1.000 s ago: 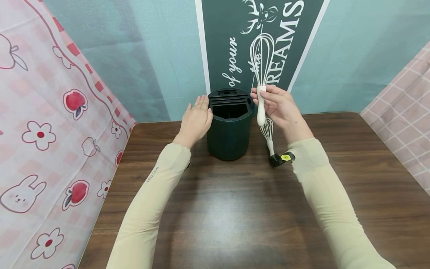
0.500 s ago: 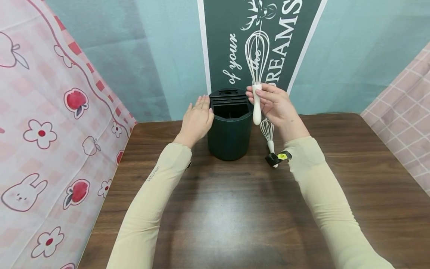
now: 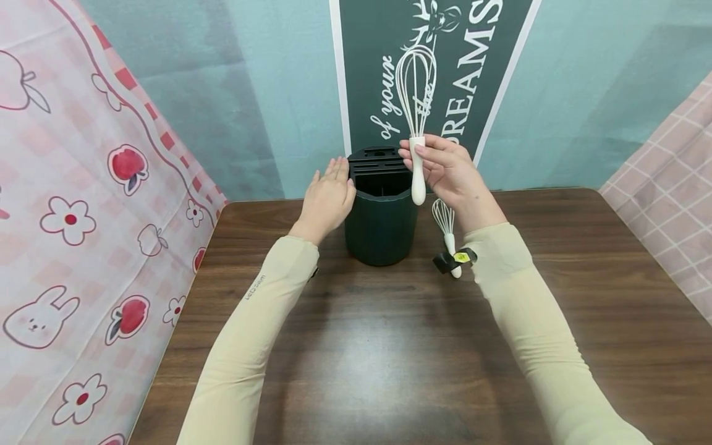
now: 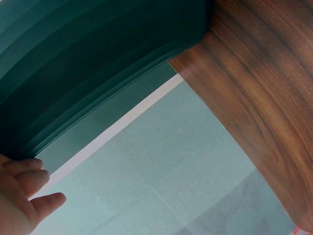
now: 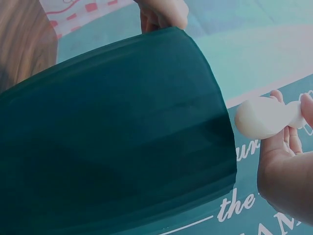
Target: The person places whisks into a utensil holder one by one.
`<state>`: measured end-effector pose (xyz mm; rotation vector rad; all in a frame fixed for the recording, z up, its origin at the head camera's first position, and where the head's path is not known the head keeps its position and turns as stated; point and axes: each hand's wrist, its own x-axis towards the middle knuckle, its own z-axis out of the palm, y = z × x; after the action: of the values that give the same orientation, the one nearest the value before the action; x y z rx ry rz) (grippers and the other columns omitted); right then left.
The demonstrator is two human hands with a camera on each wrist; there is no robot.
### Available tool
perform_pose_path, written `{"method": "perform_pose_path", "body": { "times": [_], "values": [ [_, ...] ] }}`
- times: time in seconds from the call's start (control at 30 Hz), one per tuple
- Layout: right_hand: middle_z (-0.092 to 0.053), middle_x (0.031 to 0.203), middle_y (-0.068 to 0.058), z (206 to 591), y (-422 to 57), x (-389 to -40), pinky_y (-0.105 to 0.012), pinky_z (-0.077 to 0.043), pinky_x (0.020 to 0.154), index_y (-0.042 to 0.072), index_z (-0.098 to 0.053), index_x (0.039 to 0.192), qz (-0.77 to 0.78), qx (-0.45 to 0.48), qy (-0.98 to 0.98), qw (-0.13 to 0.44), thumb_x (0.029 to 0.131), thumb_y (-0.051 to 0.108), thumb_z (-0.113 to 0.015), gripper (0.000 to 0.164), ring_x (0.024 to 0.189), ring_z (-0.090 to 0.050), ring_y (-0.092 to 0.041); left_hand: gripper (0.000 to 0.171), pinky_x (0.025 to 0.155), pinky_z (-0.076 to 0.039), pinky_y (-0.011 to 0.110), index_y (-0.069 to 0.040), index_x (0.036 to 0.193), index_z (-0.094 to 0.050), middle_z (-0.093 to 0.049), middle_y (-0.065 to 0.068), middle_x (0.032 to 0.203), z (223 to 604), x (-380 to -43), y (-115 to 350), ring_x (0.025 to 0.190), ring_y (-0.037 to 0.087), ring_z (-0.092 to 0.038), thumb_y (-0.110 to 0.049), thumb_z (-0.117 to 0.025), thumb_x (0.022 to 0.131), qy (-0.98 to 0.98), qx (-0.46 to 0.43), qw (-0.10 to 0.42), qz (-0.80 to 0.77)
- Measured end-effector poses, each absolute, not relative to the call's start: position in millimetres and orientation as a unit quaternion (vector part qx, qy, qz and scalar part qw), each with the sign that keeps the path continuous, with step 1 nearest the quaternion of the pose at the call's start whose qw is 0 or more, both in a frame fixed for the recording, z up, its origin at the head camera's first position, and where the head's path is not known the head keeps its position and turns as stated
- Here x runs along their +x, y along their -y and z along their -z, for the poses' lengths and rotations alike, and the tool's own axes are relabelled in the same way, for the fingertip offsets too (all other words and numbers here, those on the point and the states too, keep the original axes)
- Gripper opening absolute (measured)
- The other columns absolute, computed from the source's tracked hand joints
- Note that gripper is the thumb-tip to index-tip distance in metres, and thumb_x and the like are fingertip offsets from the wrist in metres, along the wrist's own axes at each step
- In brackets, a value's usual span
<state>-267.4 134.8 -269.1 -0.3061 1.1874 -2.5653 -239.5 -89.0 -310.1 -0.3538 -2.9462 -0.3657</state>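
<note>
A dark green utensil holder (image 3: 381, 232) with slots and a large opening in its top stands at the back of the table. My left hand (image 3: 327, 201) rests against its upper left side, fingers straight along the rim. Between thumb and fingers, my right hand (image 3: 447, 170) pinches a white whisk (image 3: 418, 173) near the top of its handle. That whisk is upright, wires up, its handle overlapping the holder's right rim in the head view. In the right wrist view the handle's rounded end (image 5: 257, 117) sits just beyond the holder's rim.
A smaller white whisk (image 3: 445, 222) lies on the brown wooden table (image 3: 361, 358) right of the holder, partly behind the black wrist strap (image 3: 450, 261). A blue cloth (image 3: 289, 93) with a dark lettered panel hangs behind. Patterned curtains (image 3: 72, 247) flank the left side.
My right hand has moved left with the whisk, bringing its handle from beside the holder to over its right rim. The left hand has stayed on the holder.
</note>
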Motion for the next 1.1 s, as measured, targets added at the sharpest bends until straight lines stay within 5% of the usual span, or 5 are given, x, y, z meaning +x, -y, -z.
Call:
{"method": "perform_pose_path", "body": {
  "times": [0.4,1.1],
  "values": [
    [-0.067,0.097,-0.021,264,-124,-267,-0.034,-0.054,0.076,-0.008,-0.060,0.106,0.898,-0.107,-0.396,0.160,0.087,-0.010,-0.058,0.020,0.087,-0.068,-0.029,0.054,0.114,-0.013,0.043,-0.001,0.149,-0.022,-0.022,0.011,0.154,309,-236,89,0.142,0.020,-0.016,-0.028,-0.022,0.103,0.983,-0.116,0.074,0.122],
    [-0.067,0.098,-0.019,259,-107,-265,-0.034,-0.053,0.078,-0.008,-0.057,0.112,0.888,-0.118,-0.414,0.163,0.088,-0.009,-0.057,0.025,0.088,-0.068,-0.026,0.053,0.113,-0.017,0.044,-0.001,0.148,-0.025,-0.025,0.012,0.153,308,-235,82,0.141,0.021,-0.020,-0.028,-0.024,0.103,0.983,-0.113,0.085,0.116]
  ]
}}
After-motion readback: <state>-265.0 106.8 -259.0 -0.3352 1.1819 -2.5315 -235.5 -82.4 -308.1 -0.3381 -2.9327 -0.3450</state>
